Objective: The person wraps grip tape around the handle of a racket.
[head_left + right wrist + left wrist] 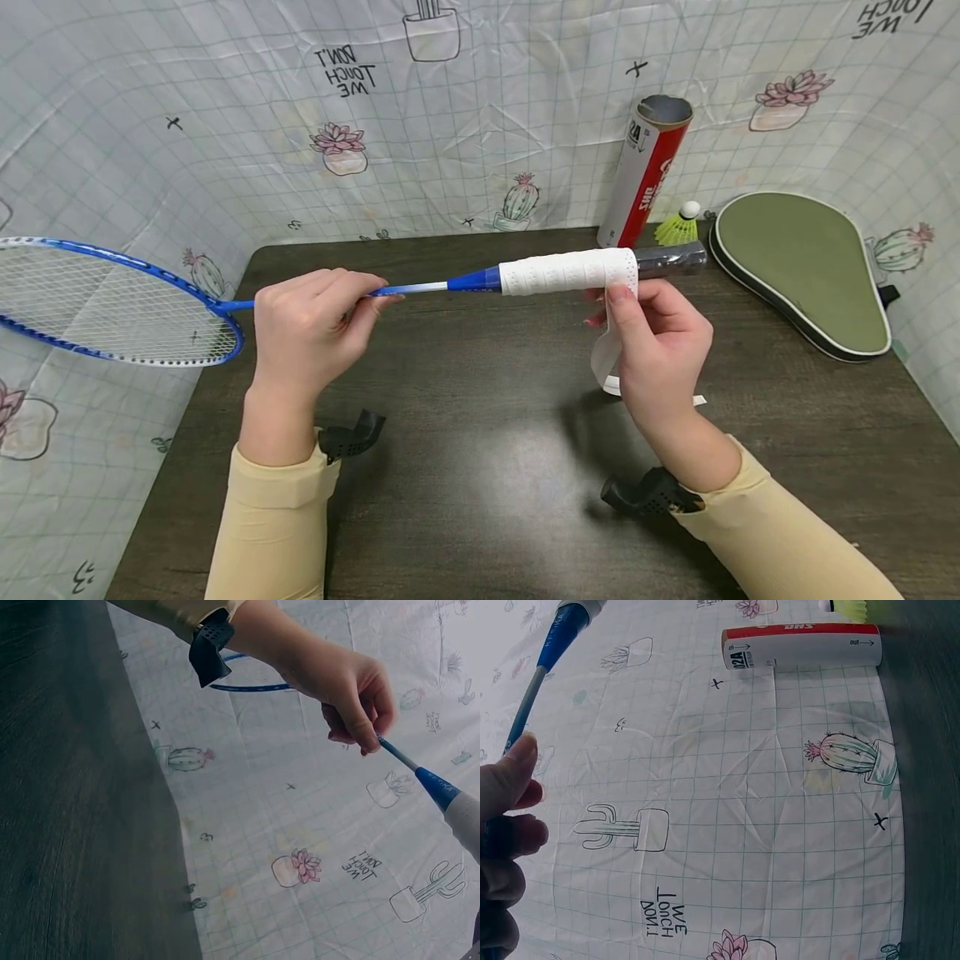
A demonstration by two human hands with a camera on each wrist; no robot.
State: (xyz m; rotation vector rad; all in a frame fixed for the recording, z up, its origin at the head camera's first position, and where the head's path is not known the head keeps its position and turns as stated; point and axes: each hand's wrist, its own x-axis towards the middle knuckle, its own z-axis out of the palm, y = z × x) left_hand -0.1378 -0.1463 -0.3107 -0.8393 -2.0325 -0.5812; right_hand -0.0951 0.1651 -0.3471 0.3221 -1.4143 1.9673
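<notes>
A blue badminton racket (472,281) is held level above the table, its strung head at the far left. My left hand (307,325) grips the thin shaft, thumb and fingers curled round it; the left wrist view shows those fingers (510,776) on the shaft too. White perforated grip tape (562,273) covers most of the handle, while the dark butt end (671,259) is bare. My right hand (663,342) pinches the tape's loose strip (607,358) just under the handle, and the strip hangs below in a loop.
Behind the handle stands a white and red shuttlecock tube (647,171), with a yellow shuttlecock (678,225) beside it. An olive paddle-shaped case (802,267) lies at the right. A patterned cloth (435,125) backs the dark wooden table (480,500). A small white scrap (700,400) lies near my right wrist.
</notes>
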